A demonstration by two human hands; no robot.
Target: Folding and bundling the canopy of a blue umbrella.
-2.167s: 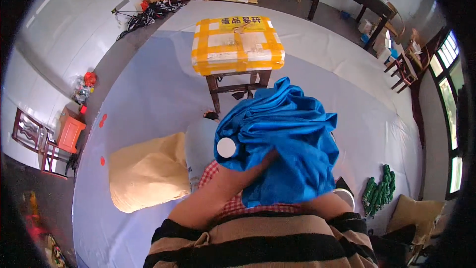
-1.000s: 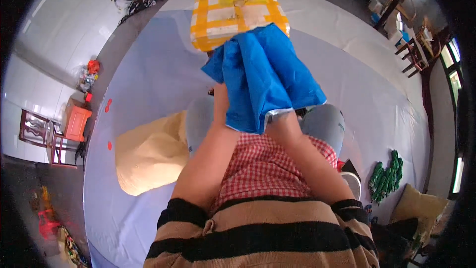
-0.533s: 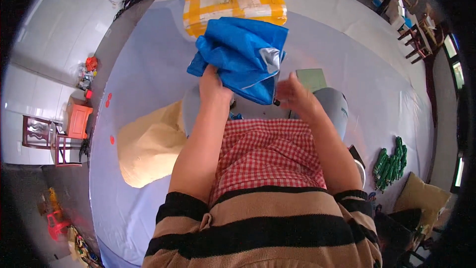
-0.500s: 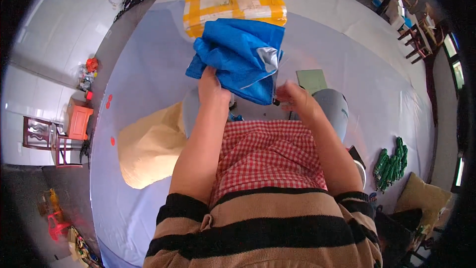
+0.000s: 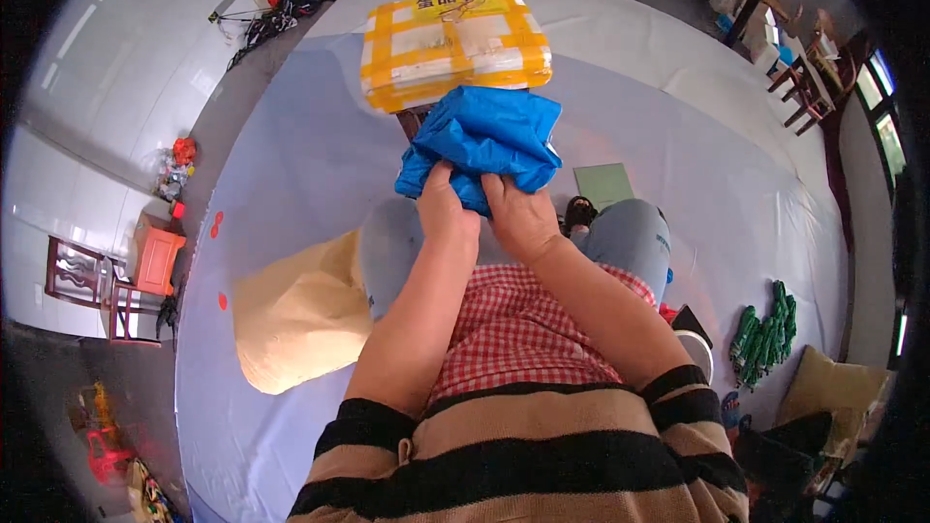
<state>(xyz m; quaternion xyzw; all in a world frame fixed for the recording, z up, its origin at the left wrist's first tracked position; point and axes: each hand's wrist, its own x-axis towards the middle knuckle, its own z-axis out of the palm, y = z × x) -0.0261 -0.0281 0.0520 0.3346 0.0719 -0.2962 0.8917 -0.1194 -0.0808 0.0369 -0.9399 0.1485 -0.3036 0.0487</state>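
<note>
A crumpled blue plastic bag is held up in front of me, its folds bunched together. My left hand grips its lower left edge, thumb on top. Close beside it, my right hand pinches the lower edge too, with the fingers tucked under the bag and partly hidden. Just beyond the bag is a white foam box wrapped in crossing yellow tape. Whether anything is inside the bag cannot be seen.
A brown paper sack lies at my left on the pale sheet. To the right are a green square board, a bundle of green material and a white bucket. An orange cabinet stands far left.
My right hand has come in from the bag's right side and now holds its lower edge. The bag is lower and more folded, its silvery patch mostly out of sight.
</note>
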